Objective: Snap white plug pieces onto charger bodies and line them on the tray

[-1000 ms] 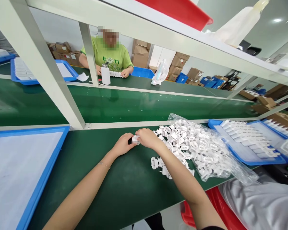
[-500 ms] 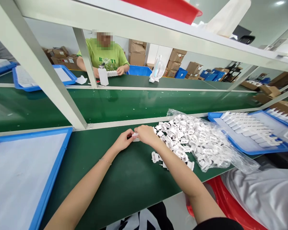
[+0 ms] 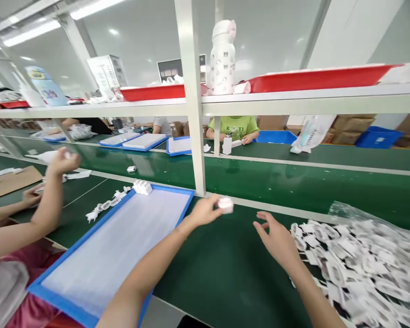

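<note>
My left hand is closed on a small white plastic piece, raised above the green bench; motion blur hides its details. To the right, my right hand is apart from it, fingers spread with nothing in them. Beside that hand lies a heap of loose white plastic parts, partly on a clear plastic bag. Left of my left hand is a blue-rimmed tray with a white lining. A few white block-shaped pieces sit together at its far left corner.
A white upright post rises behind the tray and carries a shelf with a bottle and red trays. At the left, a co-worker's arms reach over the bench beside a row of white parts. Another person sits opposite.
My view has swung left, bringing the whole tray and a neighbouring co-worker into sight. My hands have separated: the left keeps the white piece, the right has let go and opened.
</note>
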### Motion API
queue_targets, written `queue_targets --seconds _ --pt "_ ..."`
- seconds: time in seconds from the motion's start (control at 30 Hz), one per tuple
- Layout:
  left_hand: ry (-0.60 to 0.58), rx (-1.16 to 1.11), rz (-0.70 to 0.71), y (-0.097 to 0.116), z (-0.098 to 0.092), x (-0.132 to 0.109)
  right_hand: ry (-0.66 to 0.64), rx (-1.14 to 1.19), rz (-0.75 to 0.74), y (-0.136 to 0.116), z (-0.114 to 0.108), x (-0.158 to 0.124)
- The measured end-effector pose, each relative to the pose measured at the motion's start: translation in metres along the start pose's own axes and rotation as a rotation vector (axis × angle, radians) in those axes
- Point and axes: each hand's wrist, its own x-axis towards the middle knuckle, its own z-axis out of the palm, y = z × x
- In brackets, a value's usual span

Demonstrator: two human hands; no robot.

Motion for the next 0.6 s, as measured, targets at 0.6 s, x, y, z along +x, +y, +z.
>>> queue_targets --seconds 0.6 --pt "0.867 0.251 -0.999 -0.218 -0.104 -0.069 -0.142 -0.022 -0.327 -0.006 0.085 -0.045"
